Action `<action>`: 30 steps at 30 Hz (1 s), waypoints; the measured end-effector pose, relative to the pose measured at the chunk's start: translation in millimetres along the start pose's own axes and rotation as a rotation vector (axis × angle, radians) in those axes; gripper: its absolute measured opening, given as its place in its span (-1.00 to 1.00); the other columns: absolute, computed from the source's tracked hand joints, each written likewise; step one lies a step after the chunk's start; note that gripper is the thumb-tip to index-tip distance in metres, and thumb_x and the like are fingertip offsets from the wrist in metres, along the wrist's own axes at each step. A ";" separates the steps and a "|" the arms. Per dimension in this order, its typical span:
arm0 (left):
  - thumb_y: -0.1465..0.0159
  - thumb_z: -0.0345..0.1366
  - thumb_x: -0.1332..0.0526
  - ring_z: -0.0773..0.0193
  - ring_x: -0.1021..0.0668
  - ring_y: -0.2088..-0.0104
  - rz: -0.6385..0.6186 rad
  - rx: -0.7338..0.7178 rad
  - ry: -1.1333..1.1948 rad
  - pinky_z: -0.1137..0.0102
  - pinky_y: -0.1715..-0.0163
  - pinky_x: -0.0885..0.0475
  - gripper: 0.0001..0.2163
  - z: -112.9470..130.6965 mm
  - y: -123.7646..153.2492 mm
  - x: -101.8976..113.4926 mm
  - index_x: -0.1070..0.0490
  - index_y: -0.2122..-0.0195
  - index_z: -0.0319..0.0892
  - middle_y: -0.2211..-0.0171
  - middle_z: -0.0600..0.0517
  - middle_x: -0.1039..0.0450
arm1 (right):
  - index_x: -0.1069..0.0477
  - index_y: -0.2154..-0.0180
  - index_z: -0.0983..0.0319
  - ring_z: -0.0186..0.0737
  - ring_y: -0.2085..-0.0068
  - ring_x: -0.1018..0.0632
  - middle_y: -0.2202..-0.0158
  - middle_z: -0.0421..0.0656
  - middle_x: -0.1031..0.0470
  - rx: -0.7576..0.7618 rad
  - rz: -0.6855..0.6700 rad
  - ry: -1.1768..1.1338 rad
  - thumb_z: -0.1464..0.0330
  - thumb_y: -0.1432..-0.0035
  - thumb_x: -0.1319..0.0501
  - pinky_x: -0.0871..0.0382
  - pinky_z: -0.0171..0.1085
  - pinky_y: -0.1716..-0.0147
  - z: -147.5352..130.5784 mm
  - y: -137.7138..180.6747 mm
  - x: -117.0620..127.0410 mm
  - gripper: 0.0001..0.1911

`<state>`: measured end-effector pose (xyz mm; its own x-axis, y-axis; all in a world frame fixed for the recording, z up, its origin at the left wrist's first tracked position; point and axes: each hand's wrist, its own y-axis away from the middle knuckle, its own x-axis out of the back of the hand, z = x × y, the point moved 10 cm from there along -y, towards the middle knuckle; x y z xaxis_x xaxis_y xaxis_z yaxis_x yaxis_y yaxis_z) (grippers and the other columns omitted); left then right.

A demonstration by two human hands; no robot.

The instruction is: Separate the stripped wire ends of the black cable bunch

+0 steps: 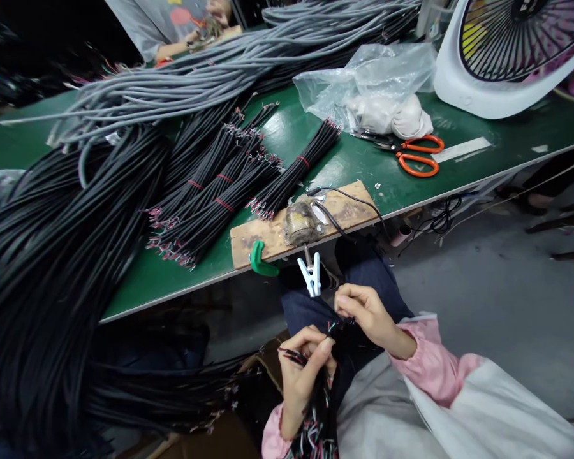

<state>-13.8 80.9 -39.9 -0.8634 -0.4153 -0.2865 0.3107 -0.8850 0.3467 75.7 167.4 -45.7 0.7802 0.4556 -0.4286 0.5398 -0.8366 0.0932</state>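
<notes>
My left hand (302, 373) is closed on black cables, thumb pressed to fingers. Thin coloured wire ends (332, 328) fan out just above its thumb, and red and black tips (291, 356) poke out on its other side. Just above and to the right, my right hand (367, 317) is closed in a pinch; whatever lies between its fingertips is hidden. Beyond both hands a light blue clothespin (310, 275) hangs from the shaft of a small tape-wrapped motor (299, 223). More black cables with bare coloured ends (316, 427) lie below my left hand.
A wooden board (246, 245) carries the motor, with a green clamp (262, 260) at the table edge. Tied black cable bundles (296, 169), grey cables (172, 95), orange-handled scissors (418, 156), a plastic bag (325, 86) and a fan (452, 76) occupy the green table. Someone sits opposite.
</notes>
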 end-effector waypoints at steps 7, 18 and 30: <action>-0.17 -0.33 -0.30 0.48 -0.33 0.79 -0.025 -0.038 -0.047 0.56 0.77 -0.19 -0.84 -3.2 -5.3 1.0 -0.42 0.53 -0.21 0.68 0.18 -0.29 | -0.46 0.48 0.33 -0.39 0.50 -0.32 0.54 -0.21 -0.36 0.090 -0.096 0.216 0.34 -0.10 -0.27 -0.16 -0.37 0.52 -12.2 3.5 -15.2 -0.81; -0.19 -0.35 -0.28 0.42 -0.37 0.68 -0.035 -0.156 -0.407 0.50 0.64 -0.21 -0.82 6.0 0.6 -7.7 -0.40 0.55 -0.22 0.65 0.13 -0.34 | -0.22 0.67 0.28 -0.47 0.61 -0.15 0.65 -0.31 -0.17 0.068 0.048 0.327 0.33 -0.06 -0.28 0.01 -0.38 0.62 -14.4 1.8 -4.1 -0.63; -0.17 -0.38 -0.29 0.40 -0.42 0.64 0.009 -0.238 -0.425 0.51 0.63 -0.26 -0.85 25.6 4.1 -3.0 -0.42 0.54 -0.22 0.61 0.12 -0.35 | -0.32 0.56 0.30 -0.44 0.53 -0.24 0.56 -0.27 -0.25 0.182 -0.092 0.436 0.43 -0.11 -0.20 -0.09 -0.39 0.54 -37.1 -0.4 -24.6 -0.78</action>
<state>-20.2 84.0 -14.8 -0.9308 -0.3442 0.1232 0.3582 -0.9259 0.1197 68.0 167.9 -1.8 0.8128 0.5825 -0.0069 0.5789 -0.8089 -0.1032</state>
